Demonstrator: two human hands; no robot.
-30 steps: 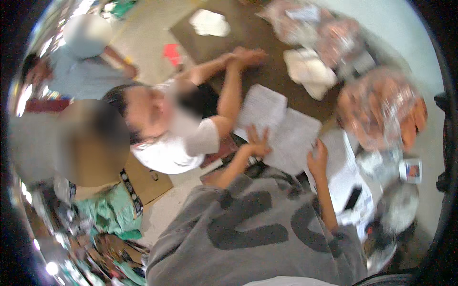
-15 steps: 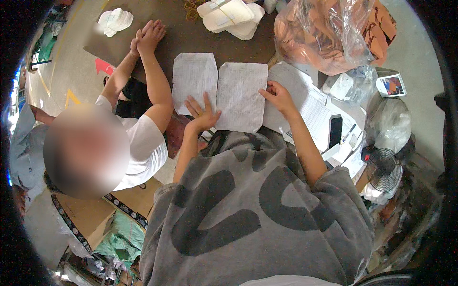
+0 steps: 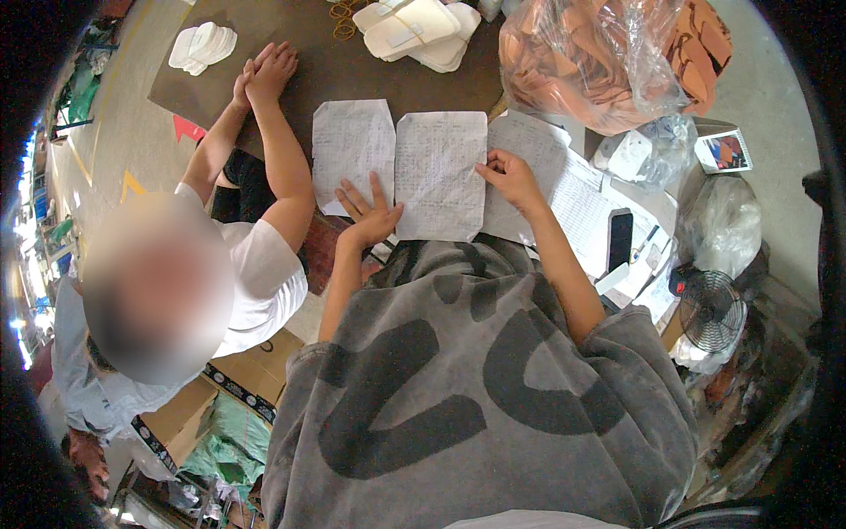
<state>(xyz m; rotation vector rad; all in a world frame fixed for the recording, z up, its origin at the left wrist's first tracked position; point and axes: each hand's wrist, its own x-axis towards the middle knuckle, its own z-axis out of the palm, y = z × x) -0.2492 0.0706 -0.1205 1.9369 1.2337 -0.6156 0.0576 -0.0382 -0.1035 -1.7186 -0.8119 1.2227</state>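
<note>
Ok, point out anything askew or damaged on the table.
The loose papers beside the right hand lie askew, overlapping at differing angles. The two written pages to its left look creased, with uneven corners.

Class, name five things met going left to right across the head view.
Stack of white rounded pieces → left creased white paper sheet → right creased white paper sheet → black rectangular phone → round black wire-guarded fan
</note>
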